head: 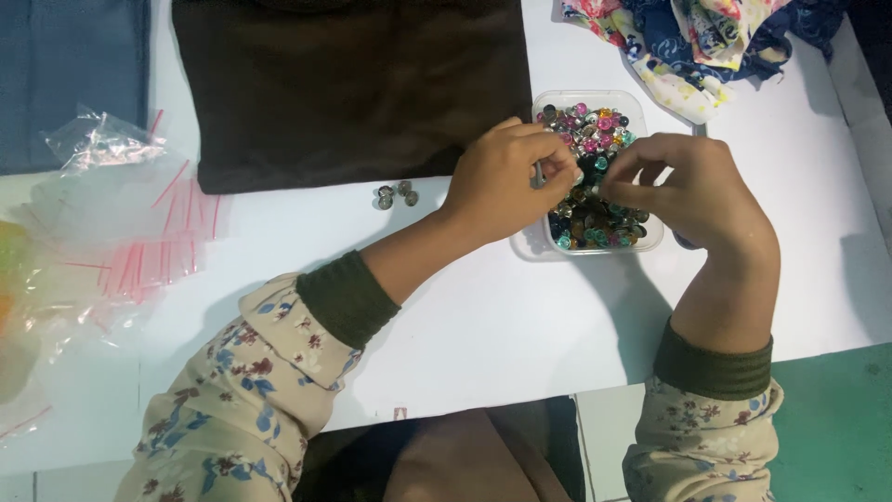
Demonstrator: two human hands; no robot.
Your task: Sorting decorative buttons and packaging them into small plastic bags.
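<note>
White tabletop [502, 325] here, with a clear plastic tub [650, 240] of mixed colourful beads [595, 130] in the middle. Both hands hover right over the tub: the left hand [506, 181] is pinched narrow on something small and silvery, the right hand [688, 186] is curled in a pinch too, but I can't tell what's in it. The beads look tiny, light, hard and slippery, so fingertip grabs only. Left of the tub: three loose beads [395, 193], a dark brown cloth [344, 88], then little zip bags [139, 232]. Flowery fabric [688, 42] sits behind the tub. Nothing's blocking it.
</note>
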